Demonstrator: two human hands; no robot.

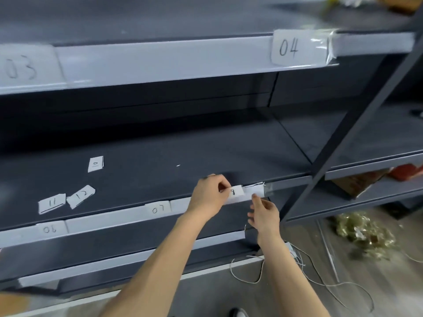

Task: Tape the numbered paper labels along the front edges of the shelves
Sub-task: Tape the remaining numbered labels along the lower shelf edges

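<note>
Label 08 (236, 192) on the middle shelf's front edge (109, 221), half fixed.
Left hand (209, 194) pinches its left end. The long axis runs right toward the clear tape (267, 189). Right hand (264, 213) is nearer the tape, fingers loosely spread, seemingly not touching.

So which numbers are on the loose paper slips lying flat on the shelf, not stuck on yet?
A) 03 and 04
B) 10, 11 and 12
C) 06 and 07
B: lying flat on the dark shelf are slip 10, slip 11 and slip 12, none of them taped down.
</note>
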